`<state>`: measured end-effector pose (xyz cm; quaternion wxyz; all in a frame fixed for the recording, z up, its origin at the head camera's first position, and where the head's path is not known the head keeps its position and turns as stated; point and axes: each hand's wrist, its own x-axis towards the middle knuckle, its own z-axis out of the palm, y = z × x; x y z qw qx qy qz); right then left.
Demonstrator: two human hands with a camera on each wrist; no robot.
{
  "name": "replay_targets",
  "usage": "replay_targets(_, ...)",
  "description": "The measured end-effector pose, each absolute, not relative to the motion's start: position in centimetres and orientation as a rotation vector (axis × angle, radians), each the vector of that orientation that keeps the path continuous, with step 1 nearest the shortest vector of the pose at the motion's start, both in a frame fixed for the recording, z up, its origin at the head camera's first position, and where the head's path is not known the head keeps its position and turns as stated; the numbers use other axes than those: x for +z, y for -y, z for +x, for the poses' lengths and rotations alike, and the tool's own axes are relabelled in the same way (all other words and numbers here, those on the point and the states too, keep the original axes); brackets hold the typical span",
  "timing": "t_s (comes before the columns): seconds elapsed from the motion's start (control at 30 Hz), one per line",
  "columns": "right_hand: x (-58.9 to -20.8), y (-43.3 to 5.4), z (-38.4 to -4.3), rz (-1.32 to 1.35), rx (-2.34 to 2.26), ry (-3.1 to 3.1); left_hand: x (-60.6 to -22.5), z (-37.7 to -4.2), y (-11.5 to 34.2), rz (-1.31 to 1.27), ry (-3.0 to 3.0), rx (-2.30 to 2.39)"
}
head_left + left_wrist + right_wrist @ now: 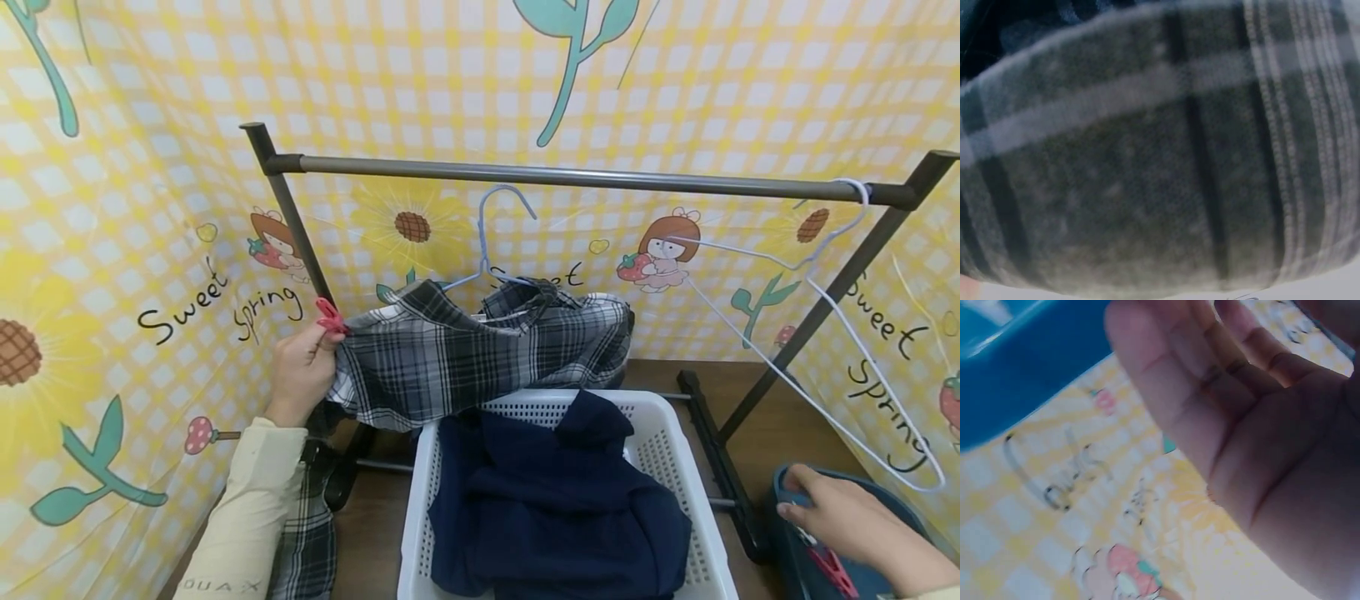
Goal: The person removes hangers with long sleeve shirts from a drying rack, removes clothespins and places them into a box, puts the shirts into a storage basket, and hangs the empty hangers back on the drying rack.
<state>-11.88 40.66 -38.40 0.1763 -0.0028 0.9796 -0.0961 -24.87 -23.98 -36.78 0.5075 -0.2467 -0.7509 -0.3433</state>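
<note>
A grey, black and white plaid shirt (442,358) hangs on a light-blue wire hanger (482,225), whose hook stands in front of the rack's bar without visibly going over it. At the shirt's left shoulder my left hand (303,371) grips the cloth, with a red clothespin (330,317) at its fingertips. Plaid fabric (1116,162) fills the left wrist view and hides the fingers there. On the right, my right hand (840,517) is over a blue bin (787,567) with a pink clothespin (832,571) in it. Its fingers are loosely bent, with nothing visibly held.
A white basket (416,517) with dark navy clothing (555,500) stands below the shirt. The metal rack (600,177) spans the view, and a second wire hanger (817,292) hangs at its right end. Yellow checked cloth (450,83) surrounds the space.
</note>
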Motion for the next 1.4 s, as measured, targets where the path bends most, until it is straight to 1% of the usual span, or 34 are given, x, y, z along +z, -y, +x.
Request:
replay_targets(0.13,-37.0,-38.5,-12.1,-0.109,-0.368,-2.852,-36.8,-24.9,24.0,-0.592,1.814,-0.833)
replay_targets(0.4,-34.5,-34.0,-13.1,-0.279,-0.420,-2.981,-36.8,-25.1,24.0,-0.583,1.805,-0.823)
replay_targets(0.97,-32.1,-25.6,-15.6,-0.777,-0.639,-3.154,-36.7,-25.1,23.7,-0.605,1.803,-0.810)
replay_targets(1.27,-30.9,-20.8,-17.1,-1.036,-0.676,-3.173,-36.8,-25.0,23.8,-0.587,1.799,-0.808)
replay_targets(1.4,-30.3,-19.0,-17.5,-1.108,-0.688,-3.151,-36.7,-24.8,23.8,-0.589,1.796,-0.808)
